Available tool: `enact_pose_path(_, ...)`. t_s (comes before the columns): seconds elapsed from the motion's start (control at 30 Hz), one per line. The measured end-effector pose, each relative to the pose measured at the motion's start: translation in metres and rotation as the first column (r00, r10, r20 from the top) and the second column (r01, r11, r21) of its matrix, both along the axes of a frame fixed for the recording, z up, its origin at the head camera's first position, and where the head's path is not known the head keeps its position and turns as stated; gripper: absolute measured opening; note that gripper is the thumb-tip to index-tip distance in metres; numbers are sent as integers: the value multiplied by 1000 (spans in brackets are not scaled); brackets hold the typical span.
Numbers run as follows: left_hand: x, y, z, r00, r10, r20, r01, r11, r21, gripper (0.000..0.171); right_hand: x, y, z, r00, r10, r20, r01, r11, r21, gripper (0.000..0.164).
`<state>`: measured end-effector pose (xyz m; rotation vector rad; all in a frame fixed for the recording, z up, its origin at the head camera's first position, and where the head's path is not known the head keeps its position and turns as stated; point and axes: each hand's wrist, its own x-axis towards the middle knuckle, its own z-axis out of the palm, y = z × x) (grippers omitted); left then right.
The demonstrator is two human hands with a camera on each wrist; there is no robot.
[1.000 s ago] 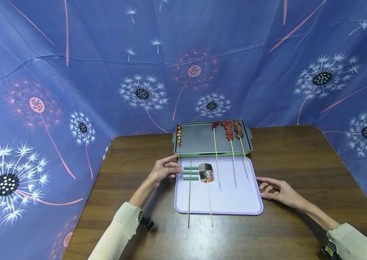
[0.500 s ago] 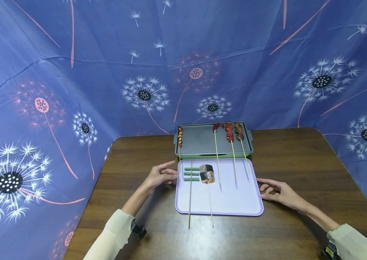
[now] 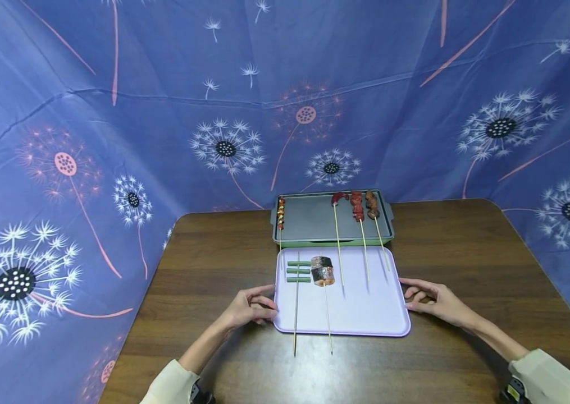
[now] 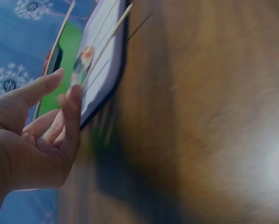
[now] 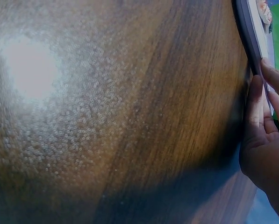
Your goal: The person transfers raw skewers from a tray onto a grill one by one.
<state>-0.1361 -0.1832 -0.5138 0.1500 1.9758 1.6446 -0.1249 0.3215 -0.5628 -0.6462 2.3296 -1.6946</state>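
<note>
A lilac tray (image 3: 365, 314) lies on the table. On it are a skewer of green vegetable pieces (image 3: 298, 271) and a fish-like chunk skewer (image 3: 322, 270), their sticks jutting past the front edge. My left hand (image 3: 250, 307) is at the tray's left edge, near the front corner; in the left wrist view its thumb and fingers stand apart beside the rim. My right hand (image 3: 436, 302) pinches the tray's right rim, thumb and finger on either side of it in the right wrist view.
Behind the tray stands a grey-topped green grill pan (image 3: 310, 216). It holds a small mixed skewer (image 3: 281, 213) at left, and a curled red skewer (image 3: 339, 197), a red meat skewer (image 3: 358, 206) and a brown meat skewer (image 3: 372, 205) at right. Their sticks reach over the tray.
My left hand has let go of the mixed skewer's stick and come down along the tray's left edge towards its front corner. The right hand stays at the right rim.
</note>
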Motion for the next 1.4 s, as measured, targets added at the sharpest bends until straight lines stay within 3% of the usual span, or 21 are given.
enact_pose_path(0.2,23,10,-6,999,-32,-12,33,999,21,69,0,0,0,1000,-23,-13,23,1000,10,55)
enact_pose_path(0.37,40,18,-15,999,-50,-17,51,994,92,68,-1,-2,0,1000,-14,-17,14,1000,0,54)
enact_pose_path(0.6,55,27,-24,999,-34,-10,34,991,130,69,1,-3,0,1000,-14,-10,14,1000,-11,54)
enact_pose_path(0.93,62,42,-24,989,71,128,-91,983,160,75,0,-2,-2,1000,-29,2,29,1000,7,54)
enact_pose_path(1.4,62,51,-26,978,72,197,-106,980,167,73,1,-3,0,1000,-23,1,23,1000,2,54)
